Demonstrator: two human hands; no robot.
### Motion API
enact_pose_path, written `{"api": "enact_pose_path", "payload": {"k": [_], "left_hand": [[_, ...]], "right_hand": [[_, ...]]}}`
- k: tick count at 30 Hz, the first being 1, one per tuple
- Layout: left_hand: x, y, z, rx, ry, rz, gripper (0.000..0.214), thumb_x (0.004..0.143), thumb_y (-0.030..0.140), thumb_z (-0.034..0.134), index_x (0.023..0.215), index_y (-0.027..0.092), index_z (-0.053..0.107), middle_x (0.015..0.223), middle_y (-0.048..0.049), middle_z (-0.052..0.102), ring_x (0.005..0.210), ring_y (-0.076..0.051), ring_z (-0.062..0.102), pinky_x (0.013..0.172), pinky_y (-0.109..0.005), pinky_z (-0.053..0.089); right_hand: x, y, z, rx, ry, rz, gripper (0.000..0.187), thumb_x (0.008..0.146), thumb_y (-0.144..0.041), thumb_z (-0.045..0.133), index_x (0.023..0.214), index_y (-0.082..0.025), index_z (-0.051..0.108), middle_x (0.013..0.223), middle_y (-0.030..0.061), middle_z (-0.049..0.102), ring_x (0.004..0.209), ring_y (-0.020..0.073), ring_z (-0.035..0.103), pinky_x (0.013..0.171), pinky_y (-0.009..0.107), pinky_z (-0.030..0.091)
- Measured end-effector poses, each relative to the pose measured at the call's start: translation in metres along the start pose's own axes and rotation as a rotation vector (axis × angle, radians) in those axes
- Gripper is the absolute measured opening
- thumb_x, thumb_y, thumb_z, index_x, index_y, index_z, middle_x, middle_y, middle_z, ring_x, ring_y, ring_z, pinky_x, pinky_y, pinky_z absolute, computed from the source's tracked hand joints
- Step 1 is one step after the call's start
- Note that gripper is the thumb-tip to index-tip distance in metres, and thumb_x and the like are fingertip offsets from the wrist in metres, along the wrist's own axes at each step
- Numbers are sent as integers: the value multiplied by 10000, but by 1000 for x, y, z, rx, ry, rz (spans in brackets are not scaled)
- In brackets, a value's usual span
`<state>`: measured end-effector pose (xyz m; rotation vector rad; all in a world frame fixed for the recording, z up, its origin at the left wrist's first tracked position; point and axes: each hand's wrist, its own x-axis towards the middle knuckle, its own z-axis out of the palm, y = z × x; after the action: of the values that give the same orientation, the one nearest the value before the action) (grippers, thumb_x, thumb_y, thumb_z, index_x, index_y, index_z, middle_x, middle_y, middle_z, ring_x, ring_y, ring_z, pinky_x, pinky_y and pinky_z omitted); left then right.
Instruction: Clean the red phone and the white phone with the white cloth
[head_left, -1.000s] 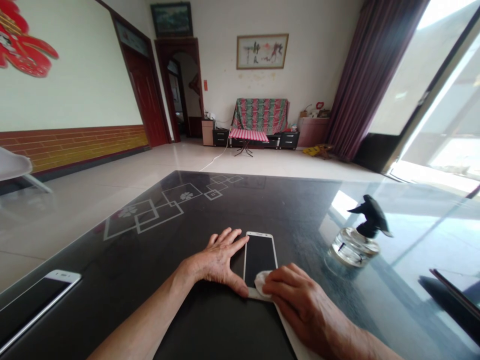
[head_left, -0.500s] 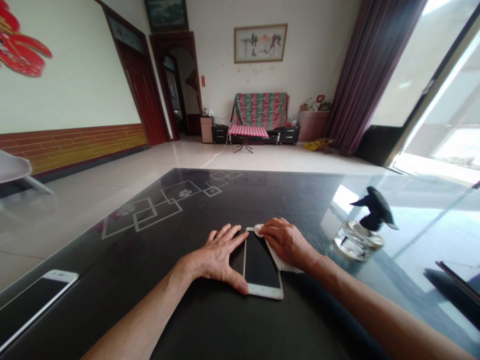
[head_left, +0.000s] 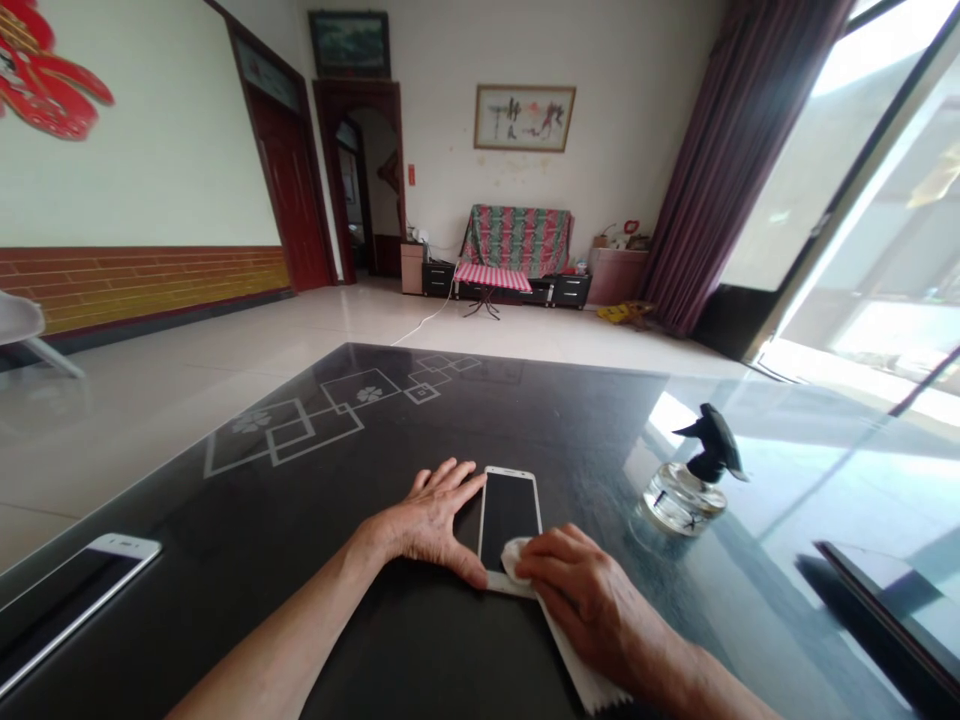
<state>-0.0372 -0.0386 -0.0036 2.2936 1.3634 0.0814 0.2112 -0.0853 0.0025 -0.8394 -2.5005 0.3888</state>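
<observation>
A white-framed phone [head_left: 508, 512] with a dark screen lies flat on the black glass table [head_left: 375, 440], in front of me. My left hand [head_left: 431, 520] rests open beside the phone's left edge, fingers stretched along it and thumb at its near corner. My right hand [head_left: 581, 590] presses a white cloth [head_left: 577, 665] onto the phone's near end, fingers closed over the cloth. The cloth trails back under my wrist toward me.
A clear spray bottle [head_left: 694, 480] with a black trigger head stands to the right of the phone. A second white phone [head_left: 67, 595] lies at the table's left edge. A dark flat device [head_left: 892, 610] sits at the right edge. A tiled floor lies beyond the table.
My right hand slid the cloth from the phone's far end back down to its near end. The left hand stayed in place beside the phone.
</observation>
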Motion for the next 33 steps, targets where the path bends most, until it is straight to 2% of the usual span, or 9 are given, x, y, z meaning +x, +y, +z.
{"api": "enact_pose_path", "payload": {"k": [3, 11, 16, 20, 27, 30, 33], "left_hand": [[0, -1, 1, 0, 1, 4, 1178, 537, 725, 658, 1465, 300, 70, 1550, -61, -27, 1387, -351, -103, 1080, -597, -3], [0, -1, 0, 2, -17, -11, 1172, 550, 712, 657, 1468, 288, 65, 1547, -60, -52, 1385, -352, -113, 1080, -593, -20], [-1, 0, -1, 5, -17, -9, 1162, 568, 713, 640, 1470, 273, 54, 1546, -60, -56, 1388, -336, -115, 1084, -582, -23], [-1, 3, -2, -2, -20, -7, 1158, 568, 711, 641, 1469, 269, 63, 1547, -63, -50, 1387, -336, -120, 1078, -593, -24], [1, 1, -1, -4, -6, 0, 1175, 538, 706, 666, 1465, 294, 74, 1549, -69, -23, 1388, -351, -97, 1074, -606, -8], [1, 0, 0, 7, 0, 4, 1173, 539, 708, 661, 1466, 290, 77, 1549, -69, -15, 1390, -348, -90, 1076, -603, -3], [1, 0, 1, 21, -2, -7, 1164, 555, 717, 642, 1468, 270, 77, 1549, -68, -27, 1391, -339, -101, 1079, -597, -6]], "right_hand": [[9, 9, 0, -21, 9, -14, 257, 922, -155, 421, 990, -236, 656, 948, 46, 643, 863, 161, 571, 779, 297, 451], [56, 53, 11, -121, 141, -91, 233, 892, -134, 460, 969, -204, 669, 935, 50, 658, 858, 151, 590, 808, 308, 454], [73, 66, 13, -174, 156, -53, 226, 877, -117, 473, 946, -184, 677, 919, 54, 657, 852, 163, 581, 820, 322, 446], [63, 54, 9, -165, 137, -29, 217, 876, -116, 476, 937, -186, 673, 919, 50, 648, 838, 163, 570, 809, 321, 443], [17, -2, 6, -6, -49, -32, 254, 913, -126, 422, 980, -239, 640, 925, 25, 626, 856, 151, 545, 801, 288, 430], [17, 0, 8, -2, -35, -35, 247, 920, -142, 425, 984, -244, 640, 936, 22, 627, 865, 148, 546, 806, 283, 428], [33, 20, 10, -46, 32, -53, 234, 915, -151, 437, 977, -230, 649, 953, 29, 637, 875, 153, 553, 826, 295, 426]]}}
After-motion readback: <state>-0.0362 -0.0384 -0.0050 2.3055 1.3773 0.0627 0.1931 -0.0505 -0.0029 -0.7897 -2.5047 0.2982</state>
